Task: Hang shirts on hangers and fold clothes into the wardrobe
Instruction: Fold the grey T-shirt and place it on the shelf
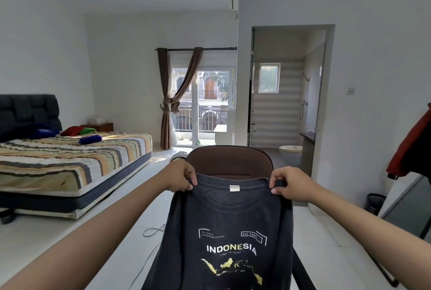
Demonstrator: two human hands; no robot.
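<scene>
1. A dark grey T-shirt (pixel 231 224) is hanging in the near middle of the view, held up by its shoulders, with the print "INDONESIA" and a yellow map facing the camera.
2. The left hand (pixel 180 176) is pinching the shirt's left shoulder edge beside the collar, fingers curled over the cloth.
3. The right hand (pixel 288 183) is gripping the right shoulder edge the same way, thumb in front and fingers folded behind the fabric.
4. The collar and its small white label (pixel 234 188) are stretching between the two hands, and the rest of the shirt is dropping below them out of the bottom of the frame.
5. A brown chair back (pixel 229 161) is standing just behind the shirt, on the far side of the hands.
6. A bed (pixel 70 159) with a striped sheet is lying far left, carrying folded red, green and blue clothes (pixel 80 134).
7. A red and black garment (pixel 412 147) is hanging at the right edge.
</scene>
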